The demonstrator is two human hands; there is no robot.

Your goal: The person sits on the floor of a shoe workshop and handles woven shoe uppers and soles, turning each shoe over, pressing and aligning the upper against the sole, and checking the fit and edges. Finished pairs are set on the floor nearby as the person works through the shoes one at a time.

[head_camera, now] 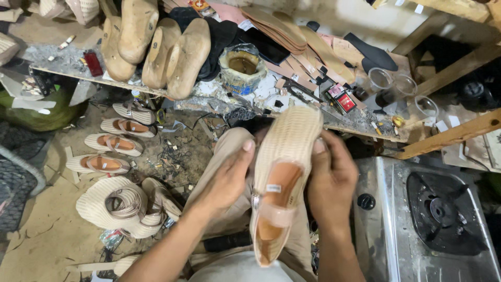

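Together both hands, left hand (227, 177) and right hand (331, 180), clasp the cream woven shoe (284, 177) between them

left hand (229, 177) and right hand (331, 180) raised side by side, palms facing inward, fingers curled in grip; both forearms bare.

The shoe (284, 177) hides the right hand's (332, 183) palm and the left hand's (227, 180) fingers; only thumbs and backs show. Its sole faces away. The bench's (68, 68) far edge and wooden lasts (156, 47) are cut by the top edge. The stove (443, 214) runs off the right edge. The tin's (241, 68) contents are unclear.
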